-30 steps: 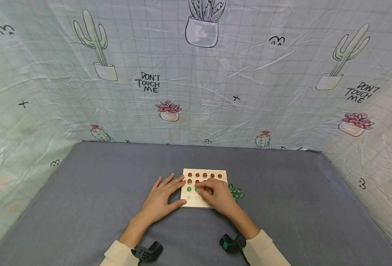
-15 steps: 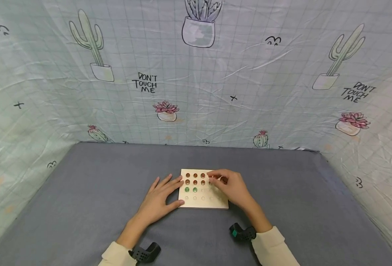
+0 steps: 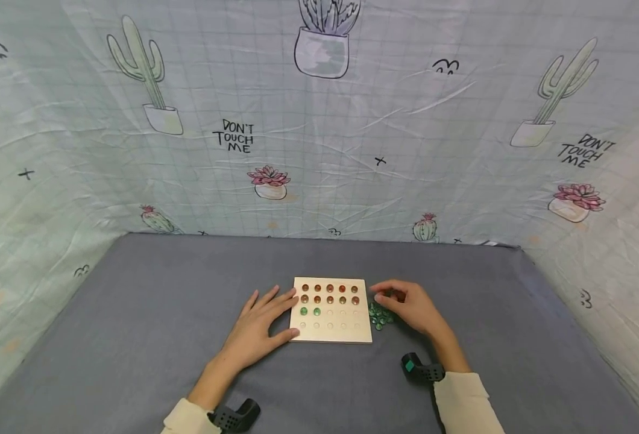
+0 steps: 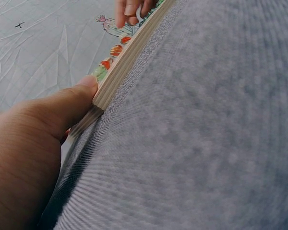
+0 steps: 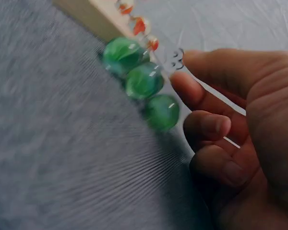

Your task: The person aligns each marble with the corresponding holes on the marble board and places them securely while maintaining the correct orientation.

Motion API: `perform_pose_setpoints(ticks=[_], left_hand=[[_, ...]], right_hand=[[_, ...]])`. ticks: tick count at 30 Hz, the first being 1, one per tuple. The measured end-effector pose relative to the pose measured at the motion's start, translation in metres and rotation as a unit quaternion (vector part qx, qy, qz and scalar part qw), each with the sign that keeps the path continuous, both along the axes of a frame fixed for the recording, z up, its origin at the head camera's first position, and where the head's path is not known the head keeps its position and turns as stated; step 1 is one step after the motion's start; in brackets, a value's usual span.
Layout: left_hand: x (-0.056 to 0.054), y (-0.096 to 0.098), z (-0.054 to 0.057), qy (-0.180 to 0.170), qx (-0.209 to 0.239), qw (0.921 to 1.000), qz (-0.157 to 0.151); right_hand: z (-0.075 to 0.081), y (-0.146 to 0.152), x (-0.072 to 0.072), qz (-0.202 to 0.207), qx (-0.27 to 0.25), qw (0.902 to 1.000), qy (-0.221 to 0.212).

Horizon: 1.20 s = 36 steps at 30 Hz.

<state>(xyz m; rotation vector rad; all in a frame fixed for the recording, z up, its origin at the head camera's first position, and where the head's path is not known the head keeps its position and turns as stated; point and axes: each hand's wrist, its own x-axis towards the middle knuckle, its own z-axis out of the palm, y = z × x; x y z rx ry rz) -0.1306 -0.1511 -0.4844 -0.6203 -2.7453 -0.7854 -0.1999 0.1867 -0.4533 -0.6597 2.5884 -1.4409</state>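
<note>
A light wooden board (image 3: 330,334) with rows of round hollows lies on the grey cloth. Orange-brown marbles (image 3: 330,289) fill its two far rows, and two green marbles (image 3: 316,311) sit at the left of the third row. My left hand (image 3: 257,325) rests along the board's left side, fingers spread; its thumb (image 4: 89,81) touches the near left corner. To the right of the board lies a cluster of loose green marbles (image 3: 379,318). Over them hovers my right hand (image 3: 410,306), fingers slightly bent, thumb and index finger apart with nothing between them.
Grey cloth (image 3: 189,289) covers the table around the board. A patterned fabric sheet (image 3: 319,120) hangs behind and at both sides. Black bands with camera mounts (image 3: 422,369) sit on both wrists.
My right hand has left the board's third row and moved right, over the loose green marbles. My left hand stays at the board's left side.
</note>
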Motion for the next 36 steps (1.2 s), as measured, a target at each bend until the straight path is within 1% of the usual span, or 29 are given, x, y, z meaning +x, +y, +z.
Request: perform_pose_setpoints(ticks=[2, 5, 8, 10, 14, 17, 21, 24, 27, 31, 36], left_hand=[[0.0, 0.0, 0.0, 0.001, 0.0, 1.0, -0.003], [-0.001, 0.001, 0.002, 0.002, 0.001, 1.0, -0.009], [-0.002, 0.001, 0.004, 0.004, 0.002, 0.9999, -0.012], [-0.003, 0.001, 0.004, 0.006, 0.002, 0.9999, -0.01], [-0.002, -0.001, 0.003, 0.008, 0.001, 1.0, -0.005], [-0.001, -0.003, 0.003, 0.004, 0.001, 1.0, -0.006], [0.0, -0.004, 0.003, 0.001, 0.001, 1.0, -0.008], [0.001, -0.004, 0.002, 0.003, 0.005, 1.0, -0.002], [0.001, -0.004, 0.001, 0.003, 0.008, 1.0, 0.003], [0.0, -0.002, -0.001, 0.0, 0.005, 1.0, 0.0], [-0.003, 0.0, -0.001, 0.003, 0.008, 1.0, -0.002]], right_hand=[[0.005, -0.001, 0.005, 0.01, 0.005, 0.9999, -0.009], [0.013, 0.0, 0.013, 0.024, -0.002, 0.9997, -0.009], [0.016, 0.003, 0.013, 0.027, -0.014, 0.9995, -0.002], [0.017, 0.005, 0.01, 0.03, -0.014, 0.9994, 0.001], [0.008, 0.015, 0.001, 0.041, 0.007, 0.999, -0.015], [0.001, 0.027, -0.003, 0.039, 0.021, 0.9988, -0.021], [-0.003, 0.041, -0.004, 0.033, 0.008, 0.9991, -0.027], [-0.006, 0.044, -0.005, 0.036, -0.012, 0.9987, -0.034], [-0.012, 0.044, -0.006, 0.035, -0.009, 0.9989, -0.031], [-0.018, 0.044, -0.006, 0.029, -0.008, 0.9994, -0.02], [-0.019, 0.047, -0.004, 0.041, -0.01, 0.999, -0.015]])
